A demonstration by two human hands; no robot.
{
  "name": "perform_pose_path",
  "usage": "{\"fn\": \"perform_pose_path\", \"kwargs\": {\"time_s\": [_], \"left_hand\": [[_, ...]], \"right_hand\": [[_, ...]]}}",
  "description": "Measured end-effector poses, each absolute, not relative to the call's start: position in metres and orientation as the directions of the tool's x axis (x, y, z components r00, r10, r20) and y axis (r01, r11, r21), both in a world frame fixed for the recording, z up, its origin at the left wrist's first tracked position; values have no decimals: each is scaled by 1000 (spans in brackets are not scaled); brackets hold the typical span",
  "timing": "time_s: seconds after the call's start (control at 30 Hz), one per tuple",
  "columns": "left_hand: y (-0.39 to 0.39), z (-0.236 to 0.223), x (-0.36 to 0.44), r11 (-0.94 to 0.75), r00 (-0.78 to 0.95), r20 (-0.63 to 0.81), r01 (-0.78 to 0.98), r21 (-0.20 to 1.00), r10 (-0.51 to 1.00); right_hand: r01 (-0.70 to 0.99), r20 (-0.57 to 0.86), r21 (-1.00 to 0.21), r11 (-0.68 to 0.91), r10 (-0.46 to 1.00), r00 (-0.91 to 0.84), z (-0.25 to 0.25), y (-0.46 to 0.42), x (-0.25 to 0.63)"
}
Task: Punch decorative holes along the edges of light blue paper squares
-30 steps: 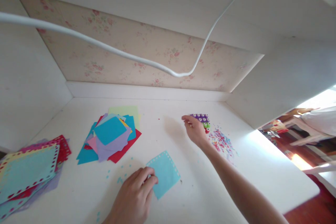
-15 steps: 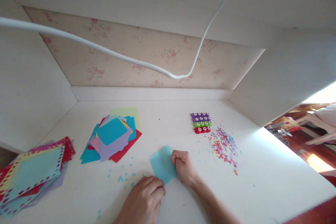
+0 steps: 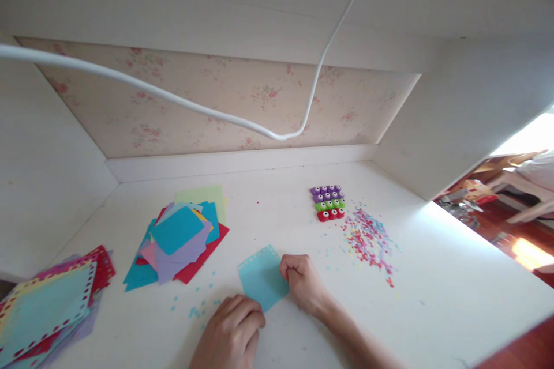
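Light-blue square paper sheet [image 3: 261, 283] lies on the white smooth tabletop [image 3: 415, 294], between your two hands, set cornerwise, its upper-left edge lined with small punched holes. Your left hand [image 3: 234, 328] rests over the near-left edge, fingers bent and close together; probably this steadies the sheet, though whether they pinch it or only press cannot be told. Your right hand [image 3: 300, 281] is curled into a closed fist at the right corner; whatever lies inside is hidden. Holding opposite sides likely keeps the sheet from turning. Light-blue paper dots [image 3: 197, 311] lie scattered just left of it. Small glossy purple, green and red eyed pieces [image 3: 329, 203] stand in four tight rows beyond your right hand, three in the red row, four in each other; such rows presumably keep colours easy to pick. Beside them spreads a heap of multicoloured confetti [image 3: 366, 239]. At your left, a fanned pile of plain coloured paper [image 3: 179, 232] sits apart from a stack of hole-edged coloured sheets [image 3: 49, 302], presumably so the two kinds don't mix.
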State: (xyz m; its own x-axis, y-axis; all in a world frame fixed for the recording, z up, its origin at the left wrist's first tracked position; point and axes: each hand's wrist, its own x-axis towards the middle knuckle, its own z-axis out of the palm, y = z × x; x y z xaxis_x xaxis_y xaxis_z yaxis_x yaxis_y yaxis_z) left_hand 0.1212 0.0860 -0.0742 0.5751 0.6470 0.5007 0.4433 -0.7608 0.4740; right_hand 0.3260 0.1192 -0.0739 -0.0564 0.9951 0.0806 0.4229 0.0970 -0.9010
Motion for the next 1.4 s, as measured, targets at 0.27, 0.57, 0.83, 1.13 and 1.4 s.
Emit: {"fn": "perform_pose_path", "kwargs": {"time_s": [0.27, 0.57, 0.83, 1.13, 1.4], "left_hand": [[86, -72, 122, -748, 579, 478, 448, 491, 660], [85, -69, 123, -720, 573, 445, 468, 512, 689], [84, -69, 123, -709, 570, 433, 469, 526, 698], [84, -67, 122, -691, 584, 393, 474, 545, 710], [79, -62, 131, -680, 549, 405, 543, 493, 731]], "right_hand": [[427, 83, -898, 111, 993, -83, -68, 117, 329], [446, 96, -886, 126, 991, -88, -72, 118, 328], [457, 96, -880, 129, 991, -95, -74, 119, 328], [461, 94, -877, 134, 990, -110, -73, 118, 329], [322, 28, -946, 29, 1000, -9, -68, 120, 336]]}}
